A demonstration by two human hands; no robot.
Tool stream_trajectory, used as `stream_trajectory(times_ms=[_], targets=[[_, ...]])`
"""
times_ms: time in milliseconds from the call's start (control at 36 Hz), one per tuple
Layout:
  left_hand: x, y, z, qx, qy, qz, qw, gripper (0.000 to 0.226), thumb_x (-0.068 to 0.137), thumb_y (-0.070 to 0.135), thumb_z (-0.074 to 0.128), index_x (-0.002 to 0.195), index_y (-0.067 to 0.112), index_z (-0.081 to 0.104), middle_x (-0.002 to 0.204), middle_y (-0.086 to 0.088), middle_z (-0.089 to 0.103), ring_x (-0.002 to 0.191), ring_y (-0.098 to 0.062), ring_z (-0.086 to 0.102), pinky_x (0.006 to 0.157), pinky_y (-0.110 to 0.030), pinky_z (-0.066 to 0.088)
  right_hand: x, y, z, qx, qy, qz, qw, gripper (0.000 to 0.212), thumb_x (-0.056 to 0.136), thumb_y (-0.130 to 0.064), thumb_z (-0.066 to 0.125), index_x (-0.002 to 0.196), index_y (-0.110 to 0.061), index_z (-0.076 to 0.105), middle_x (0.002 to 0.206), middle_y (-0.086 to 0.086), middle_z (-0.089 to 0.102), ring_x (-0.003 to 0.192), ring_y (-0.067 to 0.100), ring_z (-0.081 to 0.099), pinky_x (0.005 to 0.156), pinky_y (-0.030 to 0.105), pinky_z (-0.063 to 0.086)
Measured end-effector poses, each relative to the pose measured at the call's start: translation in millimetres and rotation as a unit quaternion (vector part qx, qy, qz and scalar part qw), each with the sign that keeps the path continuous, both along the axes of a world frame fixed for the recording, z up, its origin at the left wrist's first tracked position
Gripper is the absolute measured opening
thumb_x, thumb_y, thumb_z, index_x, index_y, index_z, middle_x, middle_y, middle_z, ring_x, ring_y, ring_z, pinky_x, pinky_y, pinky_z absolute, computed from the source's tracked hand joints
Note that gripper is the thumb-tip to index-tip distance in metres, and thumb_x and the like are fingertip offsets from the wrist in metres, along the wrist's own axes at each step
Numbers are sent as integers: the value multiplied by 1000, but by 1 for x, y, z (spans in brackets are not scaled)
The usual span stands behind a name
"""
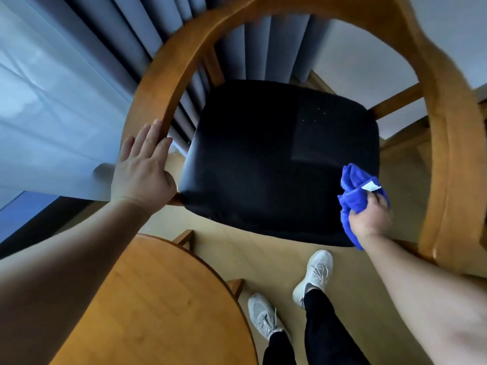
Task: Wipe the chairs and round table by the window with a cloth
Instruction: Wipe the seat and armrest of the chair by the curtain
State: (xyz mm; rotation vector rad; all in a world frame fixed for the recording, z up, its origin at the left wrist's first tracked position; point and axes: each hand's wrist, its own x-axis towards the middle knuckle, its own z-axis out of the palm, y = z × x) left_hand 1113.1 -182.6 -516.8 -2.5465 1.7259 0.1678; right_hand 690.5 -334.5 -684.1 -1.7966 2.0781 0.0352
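Head camera looks down on one armchair of honey-coloured wood (168, 83), one round table of the same wood (158, 299) at lower left, one bright blue microfibre cloth (351, 191), two bare hands and two pale grey knit trainers (315, 275) standing on the light wooden floor (263, 256).

The armchair has a single curved hoop rail that sweeps round as back and arms, and one square black padded seat (276, 159) with rounded corners and a few pale specks near its far right part. The cloth is bunched into soft folds and has a small white tag showing on top.

The right hand (369, 217) has its fingers curled round the bunched cloth. The cloth's free folds stick out beyond the knuckles and lie at the seat's near right corner, between the seat edge and the right arm rail.

The left hand (142, 169) lies flat with straight fingers on the end of the left arm rail, thumb on the inner side, holding nothing.

Grey pleated curtains (126, 35) and a pale sheer curtain (39, 101) hang behind the armchair.
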Motion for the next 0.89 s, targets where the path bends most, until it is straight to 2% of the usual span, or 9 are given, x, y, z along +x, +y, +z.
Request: stream_trajectory(times_ms=[83, 194, 306, 528, 694, 806, 889], targets=[[0, -2, 1, 4, 4, 1, 1000, 65, 76, 13, 57, 139, 12, 42, 157, -10, 18, 146, -27, 9, 117, -48, 11, 2, 4, -3, -26, -9, -4, 1000, 48, 75, -19, 60, 123, -13, 59, 137, 16, 50, 117, 46, 48, 100, 47, 40], [-2, -2, 4, 20, -5, 9, 1000, 64, 76, 13, 59, 138, 12, 43, 157, -10, 17, 146, -26, 7, 118, -48, 9, 4, 9, -6, -43, -30, -11, 999, 51, 72, -9, 68, 122, -10, 60, 138, 19, 49, 121, 46, 45, 103, 49, 36], [-5, -5, 6, 31, -15, 16, 999, 63, 76, 11, 62, 137, 12, 43, 156, -11, 19, 146, -27, 8, 117, -50, 13, 3, 9, -6, -62, -48, 1, 997, 53, 66, -4, 71, 119, -6, 62, 135, 23, 51, 116, 49, 48, 102, 51, 37], [-8, -8, 5, 47, -20, 27, 998, 62, 77, 11, 63, 136, 10, 44, 156, -11, 17, 146, -27, 7, 117, -49, 10, -2, 11, -9, -76, -75, 10, 994, 61, 62, 0, 75, 121, -4, 61, 138, 24, 48, 120, 51, 44, 103, 56, 37], [-8, -10, 6, 55, -19, 16, 998, 60, 78, 12, 63, 135, 10, 46, 155, -14, 19, 145, -31, 9, 116, -53, 13, 1, 13, -9, -53, -69, -6, 996, 63, 62, -1, 76, 122, -8, 60, 141, 20, 46, 118, 51, 45, 99, 57, 40], [-6, -20, 6, 74, -16, -2, 997, 67, 74, 15, 67, 136, 11, 44, 154, -16, 19, 143, -34, 8, 113, -54, 16, 1, 11, -6, -39, -56, -4, 998, 65, 63, -1, 77, 125, -8, 60, 143, 21, 45, 119, 51, 45, 101, 55, 38], [7, -44, 4, 29, 14, -17, 999, 61, 75, 12, 60, 134, 9, 45, 151, -17, 25, 141, -35, 16, 115, -49, 16, 2, 8, -4, -32, -54, -9, 998, 60, 65, -3, 73, 124, -8, 60, 140, 20, 48, 116, 52, 47, 96, 55, 42]])
